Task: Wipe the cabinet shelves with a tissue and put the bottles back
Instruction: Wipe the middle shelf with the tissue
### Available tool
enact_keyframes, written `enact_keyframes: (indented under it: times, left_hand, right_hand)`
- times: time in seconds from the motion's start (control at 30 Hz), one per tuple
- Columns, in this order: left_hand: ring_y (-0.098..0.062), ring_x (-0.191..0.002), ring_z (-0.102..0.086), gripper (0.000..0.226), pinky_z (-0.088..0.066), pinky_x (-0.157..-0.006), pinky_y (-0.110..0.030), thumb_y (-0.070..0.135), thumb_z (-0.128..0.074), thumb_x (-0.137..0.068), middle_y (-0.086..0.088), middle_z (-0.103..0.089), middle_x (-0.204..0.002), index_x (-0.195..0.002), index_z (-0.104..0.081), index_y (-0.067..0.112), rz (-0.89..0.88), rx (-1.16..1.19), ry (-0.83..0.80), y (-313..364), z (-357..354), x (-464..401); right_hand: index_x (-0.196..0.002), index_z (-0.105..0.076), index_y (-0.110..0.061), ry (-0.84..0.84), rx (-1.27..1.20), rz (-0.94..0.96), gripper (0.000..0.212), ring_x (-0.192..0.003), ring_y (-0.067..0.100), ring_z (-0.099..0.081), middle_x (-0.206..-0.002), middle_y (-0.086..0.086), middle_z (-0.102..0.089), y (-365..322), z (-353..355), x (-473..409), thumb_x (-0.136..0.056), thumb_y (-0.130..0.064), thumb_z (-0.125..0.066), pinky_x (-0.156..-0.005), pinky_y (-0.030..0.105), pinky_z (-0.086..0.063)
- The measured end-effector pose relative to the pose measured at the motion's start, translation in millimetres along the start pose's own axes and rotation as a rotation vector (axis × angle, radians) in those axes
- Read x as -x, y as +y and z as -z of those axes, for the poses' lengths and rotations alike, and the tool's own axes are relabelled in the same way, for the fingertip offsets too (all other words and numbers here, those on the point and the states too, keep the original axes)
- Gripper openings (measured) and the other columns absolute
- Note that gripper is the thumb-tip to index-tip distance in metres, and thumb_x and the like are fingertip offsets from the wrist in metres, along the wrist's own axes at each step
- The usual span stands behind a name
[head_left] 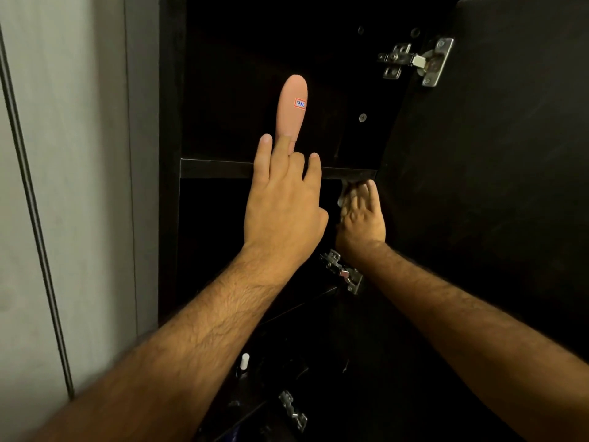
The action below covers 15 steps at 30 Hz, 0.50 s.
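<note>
Reaching over shelf edge (223, 167), left hand (282, 205) touches pink bottle (291, 105).

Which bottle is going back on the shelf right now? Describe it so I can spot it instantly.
Look inside the dark open cabinet, just above the front edge of its upper shelf. The left hand reaches there, fingertips against a slim peach-pink bottle. It is the only pale thing in that compartment, and it carries a small red-bordered sticker.
</note>
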State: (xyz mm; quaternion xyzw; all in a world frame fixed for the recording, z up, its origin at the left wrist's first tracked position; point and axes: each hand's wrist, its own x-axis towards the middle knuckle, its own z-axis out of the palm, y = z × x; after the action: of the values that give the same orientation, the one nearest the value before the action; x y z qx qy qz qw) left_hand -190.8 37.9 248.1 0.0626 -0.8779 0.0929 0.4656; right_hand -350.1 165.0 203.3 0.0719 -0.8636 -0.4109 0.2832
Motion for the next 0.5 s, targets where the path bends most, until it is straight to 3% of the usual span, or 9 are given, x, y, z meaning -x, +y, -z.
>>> enact_keyframes:
  times: [0.3,0.4,0.5]
  left_hand:
    - [-0.033,-0.145,-0.023,0.066,0.003,-0.119,-0.05,0.045,-0.049,-0.087,-0.011,-0.05,-0.139,-0.145,-0.041,0.015,-0.004,-0.005,0.013,-1,-1,0]
    - [-0.033,-0.145,-0.022,0.066,0.003,-0.119,-0.05,0.046,-0.048,-0.088,-0.011,-0.05,-0.139,-0.146,-0.04,0.015,-0.006,-0.005,0.008,-1,-1,0]
    - [-0.033,-0.146,-0.02,0.067,0.005,-0.119,-0.05,0.046,-0.048,-0.088,-0.011,-0.049,-0.141,-0.146,-0.039,0.015,-0.01,-0.002,0.005,-1,0,-1]
  right_hand:
    - [-0.148,0.011,-0.002,0.08,-0.099,0.036,0.091,-0.147,0.035,0.018,-0.161,0.018,0.007,14,-21,20,-0.089,-0.07,0.004,-0.113,0.052,0.025]
    - [-0.147,0.017,0.0,0.039,-0.114,0.126,0.105,-0.146,0.035,0.022,-0.16,0.019,0.014,4,-30,24,-0.079,-0.08,0.013,-0.114,0.051,0.022]
    - [-0.15,0.011,0.0,0.013,-0.139,0.272,0.114,-0.147,0.032,0.019,-0.162,0.018,0.01,-9,-38,27,-0.075,-0.085,0.01,-0.115,0.048,0.019]
